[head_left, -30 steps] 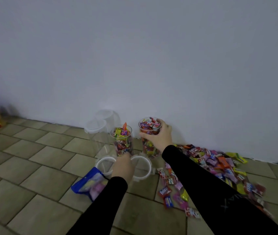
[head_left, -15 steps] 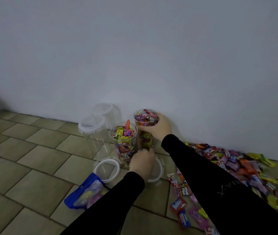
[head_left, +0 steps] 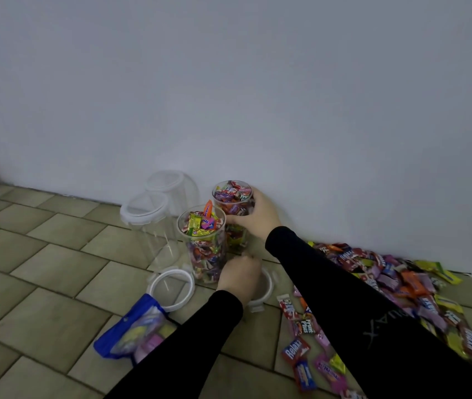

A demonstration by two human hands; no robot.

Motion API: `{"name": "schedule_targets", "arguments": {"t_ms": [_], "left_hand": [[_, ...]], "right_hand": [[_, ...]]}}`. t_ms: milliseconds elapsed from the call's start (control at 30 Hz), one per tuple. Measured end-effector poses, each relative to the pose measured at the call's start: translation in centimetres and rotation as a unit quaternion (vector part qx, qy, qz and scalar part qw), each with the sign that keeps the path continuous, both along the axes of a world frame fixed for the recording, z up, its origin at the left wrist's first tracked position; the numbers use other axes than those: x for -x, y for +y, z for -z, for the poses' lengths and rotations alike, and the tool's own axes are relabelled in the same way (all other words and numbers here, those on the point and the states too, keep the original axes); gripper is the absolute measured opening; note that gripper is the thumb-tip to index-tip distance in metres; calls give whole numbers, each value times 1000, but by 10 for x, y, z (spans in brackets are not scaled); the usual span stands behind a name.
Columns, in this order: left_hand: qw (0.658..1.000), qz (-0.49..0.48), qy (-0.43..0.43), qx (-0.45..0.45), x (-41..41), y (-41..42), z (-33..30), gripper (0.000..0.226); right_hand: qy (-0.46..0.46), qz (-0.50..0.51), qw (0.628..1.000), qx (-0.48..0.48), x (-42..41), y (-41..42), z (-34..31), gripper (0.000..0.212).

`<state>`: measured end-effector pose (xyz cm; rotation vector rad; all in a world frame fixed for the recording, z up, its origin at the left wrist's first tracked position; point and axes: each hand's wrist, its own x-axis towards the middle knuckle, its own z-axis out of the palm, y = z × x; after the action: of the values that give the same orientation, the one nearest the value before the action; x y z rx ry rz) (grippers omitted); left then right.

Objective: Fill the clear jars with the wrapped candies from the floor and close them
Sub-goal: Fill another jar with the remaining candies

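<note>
Nearest, glossy wrapped candies (head_left: 396,286) are lying scattered flat across the tiled floor (head_left: 42,254) at right. The left hand (head_left: 239,276) is resting on a round clear lid (head_left: 263,286); its grip I cannot tell. Further off, the right hand (head_left: 253,216) is curling round a full cylindrical jar (head_left: 232,208), standing upright, mouth up, by the wall.

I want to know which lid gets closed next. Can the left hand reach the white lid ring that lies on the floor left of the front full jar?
Probably yes. The left hand is low beside the front jar, and the lid ring lies just to its left on bare tile with nothing between them.
</note>
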<state>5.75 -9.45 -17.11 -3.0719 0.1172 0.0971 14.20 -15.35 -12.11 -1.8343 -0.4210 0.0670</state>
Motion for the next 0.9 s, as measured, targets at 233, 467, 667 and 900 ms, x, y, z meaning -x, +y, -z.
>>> {"name": "schedule_targets", "arguments": {"t_ms": [233, 467, 667, 900], "left_hand": [[969, 35, -155, 189, 36, 22, -9, 18], [880, -119, -307, 341, 88, 73, -29, 1], [771, -287, -284, 493, 86, 130, -40, 28], [745, -300, -186, 567, 65, 173, -40, 96]], "right_hand": [[-70, 62, 991, 90, 28, -11, -22, 71], [-205, 31, 975, 80, 79, 28, -75, 37], [-239, -69, 939, 236, 94, 86, -83, 36], [-189, -85, 896, 392, 81, 126, -76, 48]]}}
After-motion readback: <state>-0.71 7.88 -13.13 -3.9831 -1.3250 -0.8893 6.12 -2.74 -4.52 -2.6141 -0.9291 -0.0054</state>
